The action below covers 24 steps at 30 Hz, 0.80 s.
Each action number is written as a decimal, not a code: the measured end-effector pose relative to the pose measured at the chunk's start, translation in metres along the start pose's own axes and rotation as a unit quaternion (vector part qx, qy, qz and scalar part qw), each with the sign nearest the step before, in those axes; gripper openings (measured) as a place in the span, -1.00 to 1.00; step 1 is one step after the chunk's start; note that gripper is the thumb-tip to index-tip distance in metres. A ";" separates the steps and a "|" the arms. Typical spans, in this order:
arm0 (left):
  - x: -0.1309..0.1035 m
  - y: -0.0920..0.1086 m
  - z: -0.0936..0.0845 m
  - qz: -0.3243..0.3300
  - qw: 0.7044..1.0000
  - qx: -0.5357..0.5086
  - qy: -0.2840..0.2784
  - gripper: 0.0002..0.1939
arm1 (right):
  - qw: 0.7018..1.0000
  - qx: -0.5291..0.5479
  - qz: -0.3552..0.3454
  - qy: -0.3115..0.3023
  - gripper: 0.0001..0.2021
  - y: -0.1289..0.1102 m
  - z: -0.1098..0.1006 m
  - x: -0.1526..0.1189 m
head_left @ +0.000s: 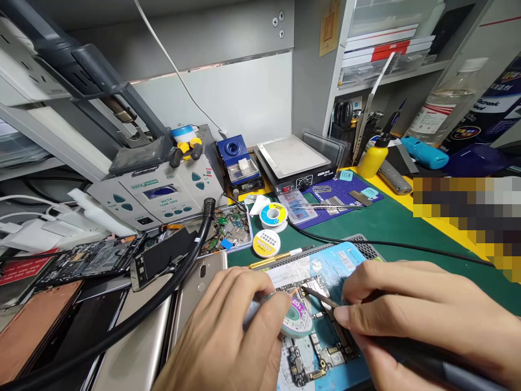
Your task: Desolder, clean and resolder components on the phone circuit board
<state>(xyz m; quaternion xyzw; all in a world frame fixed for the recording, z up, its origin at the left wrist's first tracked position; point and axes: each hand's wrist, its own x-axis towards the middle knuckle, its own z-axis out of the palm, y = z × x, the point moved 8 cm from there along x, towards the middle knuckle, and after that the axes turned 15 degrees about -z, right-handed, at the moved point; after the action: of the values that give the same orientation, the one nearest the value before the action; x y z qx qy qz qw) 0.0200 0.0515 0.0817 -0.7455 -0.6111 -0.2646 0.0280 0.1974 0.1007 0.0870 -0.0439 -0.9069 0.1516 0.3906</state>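
Note:
My left hand is closed on a small round spool of desoldering braid with a purple and teal label. A short copper-coloured end of braid reaches the upper part of a phone circuit board. In my right hand is a soldering iron, its black handle running out at the lower right. The iron's tip rests close to the braid end, at the board's upper edge; whether they touch I cannot tell. Below the board lies a blue and white printed repair mat. The spool and both hands cover parts of the board.
A black hose curves across phones at left from the hot-air station. Solder reels, a yellow pen-like tool, a hot plate and tweezers lie behind. A black cable crosses the green mat.

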 end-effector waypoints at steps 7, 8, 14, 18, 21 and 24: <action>0.007 0.003 -0.006 0.025 0.999 0.026 0.023 -0.75 | 0.997 -0.056 -0.041 0.016 -0.69 -0.003 0.000 -0.008; 0.011 0.006 -0.006 0.034 0.999 0.032 0.025 -0.79 | 0.997 -0.056 -0.042 0.013 -0.71 -0.003 0.002 -0.008; 0.022 0.012 -0.006 0.044 0.998 0.033 0.025 -0.79 | 0.997 -0.069 -0.027 0.026 -0.83 -0.003 0.003 -0.010; 0.011 0.006 -0.006 0.032 0.999 0.018 0.016 -0.78 | 0.996 -0.067 -0.042 0.032 -0.82 -0.008 0.003 -0.009; 0.003 0.001 -0.004 0.021 1.000 0.001 0.005 -0.69 | 0.997 -0.078 -0.016 0.010 -0.84 -0.010 0.005 -0.007; 0.001 -0.001 -0.003 0.023 1.000 -0.015 -0.012 -0.66 | 0.993 -0.108 0.041 -0.003 -0.81 -0.008 0.006 -0.012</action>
<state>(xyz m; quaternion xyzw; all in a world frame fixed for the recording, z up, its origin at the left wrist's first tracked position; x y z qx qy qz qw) 0.0182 0.0515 0.0843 -0.7628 -0.5898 -0.2645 0.0154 0.2016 0.0894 0.0777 -0.1230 -0.9164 0.0685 0.3746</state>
